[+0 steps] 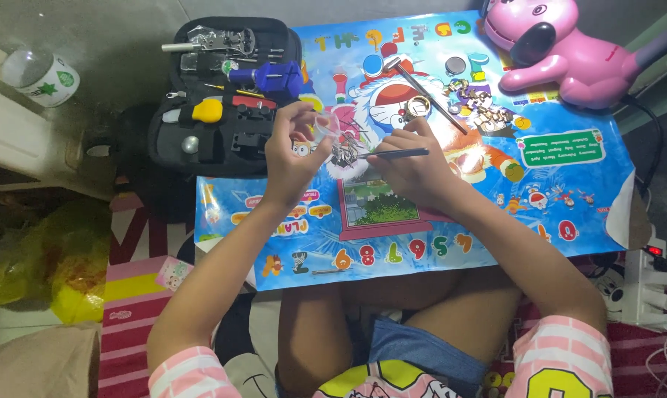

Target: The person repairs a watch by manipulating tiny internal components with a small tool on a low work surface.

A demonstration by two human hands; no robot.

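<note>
At the centre of the frame, the left hand (293, 151) pinched a small clear plastic piece (326, 127) above a metal watch part (344, 153), while the right hand (414, 166) gripped a thin dark tool (394, 154) pointing at it, over the cartoon-printed worktop (569, 191). A black tool case (223, 96) lay open at upper left.

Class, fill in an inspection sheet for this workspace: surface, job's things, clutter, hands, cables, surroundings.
Surface: colourful cartoon poster mat over a low table.
Job's things: small metal watch part, thin dark tool, small clear piece.
Clutter: open black tool case, small hammer, metal watch-band links, pink toy dog.
Hands: left hand pinches the clear piece; right hand holds the tool against the part.
Cables: black cable and white power strip.
Surroundings: yellow bag, white jar.
</note>
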